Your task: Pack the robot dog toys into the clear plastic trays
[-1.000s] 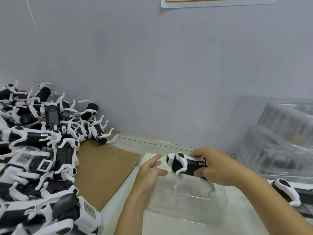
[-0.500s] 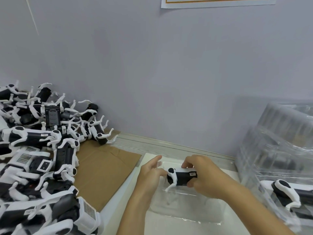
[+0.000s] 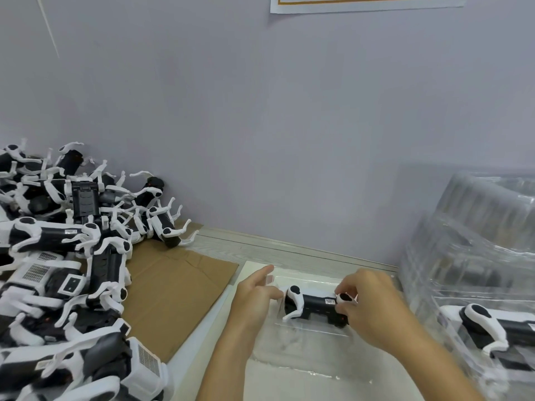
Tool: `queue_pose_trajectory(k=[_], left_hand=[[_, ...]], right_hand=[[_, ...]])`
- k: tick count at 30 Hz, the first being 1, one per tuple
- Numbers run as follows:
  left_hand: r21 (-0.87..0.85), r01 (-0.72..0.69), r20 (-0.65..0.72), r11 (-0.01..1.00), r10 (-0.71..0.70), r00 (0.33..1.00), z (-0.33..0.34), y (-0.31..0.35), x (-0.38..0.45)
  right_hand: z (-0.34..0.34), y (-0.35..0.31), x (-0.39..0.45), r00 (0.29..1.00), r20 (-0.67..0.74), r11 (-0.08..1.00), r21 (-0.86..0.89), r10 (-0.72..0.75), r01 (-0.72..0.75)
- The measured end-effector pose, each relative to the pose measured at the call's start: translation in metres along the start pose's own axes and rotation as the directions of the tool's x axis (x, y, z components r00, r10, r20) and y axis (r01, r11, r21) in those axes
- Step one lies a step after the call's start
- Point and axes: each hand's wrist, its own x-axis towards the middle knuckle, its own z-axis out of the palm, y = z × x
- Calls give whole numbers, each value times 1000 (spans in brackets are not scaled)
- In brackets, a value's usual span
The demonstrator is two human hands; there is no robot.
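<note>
Near the table's [image 3: 289, 250] front edge, just right of centre, a clear tray [image 3: 304, 348] lies flat on a white sheet [image 3: 260, 383]; a black-and-white dog [image 3: 314, 305] lies on its side in the tray's far part, white legs bent toward the person; the right hand [image 3: 373, 314] curls over the dog's right end, thumb and fingertips pinching its white hip; the left hand [image 3: 254, 293] rests at the tray's left rim with forefinger stretched out and the other fingers loosely bent, holding nothing, its fingers just beside the dog's head end. At the left edge a heap of dogs [image 3: 58, 256] sprawls over brown cardboard [image 3: 173, 285], reaching back to the wall [image 3: 260, 125]; at the right edge a stack of trays [image 3: 477, 241] leans high, and before it a packed dog [image 3: 489, 322] lies in another tray; a paper [image 3: 362, 4] with an orange border hangs on the wall at the top.
</note>
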Motion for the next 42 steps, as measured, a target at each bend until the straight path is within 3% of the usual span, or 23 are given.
queue_pose_trajectory(k=[8,11,15,19,26,30,36,42], left_hand=[[10,-6,-12,1000,6,1000,1,-2,1],[8,-6,-15,1000,6,1000,2,-2,1],[-2,-17,-8,1000,17,1000,2,-1,-1],[-8,-15,-16,1000,15,1000,2,-3,0],[-4,-16,-20,1000,16,1000,2,-4,1],[13,-25,-14,1000,26,1000,2,-5,1],[28,-33,-16,999,33,999,3,-7,6],[59,-41,-25,997,43,999,3,-8,6]], right_hand=[[-1,-12,-1,998,0,996,-66,63,-63],[4,-15,-14,997,-50,994,-96,-62,57],[11,-45,-32,961,-30,949,146,-276,278],[22,-58,-39,936,15,936,20,-352,351],[27,-62,-43,960,11,959,-46,-280,280],[24,-56,-41,968,-49,967,57,-246,249],[8,-21,-42,963,-264,998,62,44,-28],[-2,-12,-40,974,-199,993,-22,109,-116]])
